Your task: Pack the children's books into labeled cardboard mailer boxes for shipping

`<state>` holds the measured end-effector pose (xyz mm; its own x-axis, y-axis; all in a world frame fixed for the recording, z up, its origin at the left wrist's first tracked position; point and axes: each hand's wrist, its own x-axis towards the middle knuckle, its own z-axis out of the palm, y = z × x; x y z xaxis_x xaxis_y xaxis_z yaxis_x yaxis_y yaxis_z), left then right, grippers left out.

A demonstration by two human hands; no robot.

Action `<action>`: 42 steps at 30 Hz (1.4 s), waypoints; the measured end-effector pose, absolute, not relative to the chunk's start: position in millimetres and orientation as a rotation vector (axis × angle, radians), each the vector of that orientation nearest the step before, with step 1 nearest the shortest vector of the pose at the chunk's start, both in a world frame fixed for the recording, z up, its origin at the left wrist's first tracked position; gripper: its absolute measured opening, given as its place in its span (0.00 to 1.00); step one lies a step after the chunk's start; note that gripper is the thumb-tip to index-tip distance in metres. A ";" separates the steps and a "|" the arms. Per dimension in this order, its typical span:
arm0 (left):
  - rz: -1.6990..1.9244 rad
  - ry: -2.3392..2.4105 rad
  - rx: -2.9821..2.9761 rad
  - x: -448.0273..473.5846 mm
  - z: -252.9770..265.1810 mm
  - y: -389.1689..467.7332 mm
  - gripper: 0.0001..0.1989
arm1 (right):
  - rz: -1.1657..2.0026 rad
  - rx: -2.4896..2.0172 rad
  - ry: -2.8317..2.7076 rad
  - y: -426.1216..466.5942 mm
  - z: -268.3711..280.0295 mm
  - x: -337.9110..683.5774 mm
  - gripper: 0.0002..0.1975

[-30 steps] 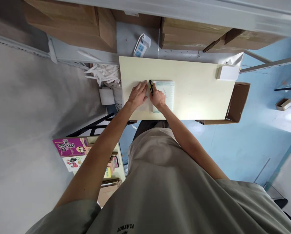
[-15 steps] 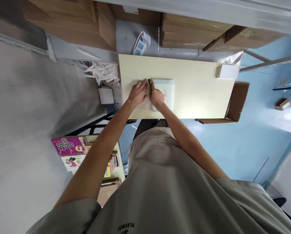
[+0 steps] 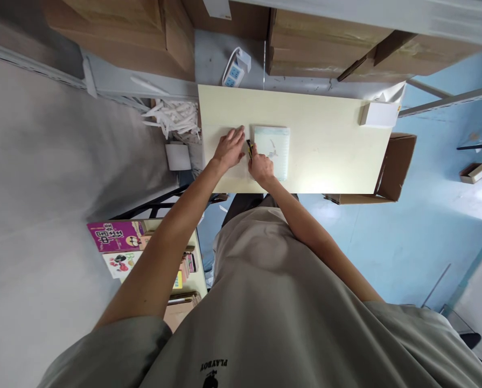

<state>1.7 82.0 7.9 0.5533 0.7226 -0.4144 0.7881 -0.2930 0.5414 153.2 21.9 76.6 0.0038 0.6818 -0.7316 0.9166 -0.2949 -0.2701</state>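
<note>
My right hand is closed around a black and yellow utility knife, its index finger stretched along the tool. It rests over the left edge of a pale green notebook with a faint drawing on it. To the left, my left hand lies flat with fingers extended on what looks like a pale sheet, hard to tell from the cream tabletop. The knife's tip sits between my two hands, beside the left fingertips. Whether its blade is out is too small to see.
A white box stands at the table's right end. Behind the table are a power strip and cardboard boxes. White rolled pieces are heaped at the left. An open carton stands at the right, books at lower left.
My right hand has drawn the utility knife toward my body along the notebook's left side. The left hand stays flat in place. The whole view has shifted slightly.
</note>
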 end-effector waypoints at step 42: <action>0.737 1.066 2.232 100.8 208.0 117.6 0.22 | -0.671 2.404 2.695 110.5 251.9 373.7 0.25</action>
<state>100.8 117.6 208.0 0.5341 0.8116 0.2367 0.5082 -0.5320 0.6773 373.7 110.5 251.9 -0.0647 0.9867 0.1490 0.8015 0.1403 -0.5814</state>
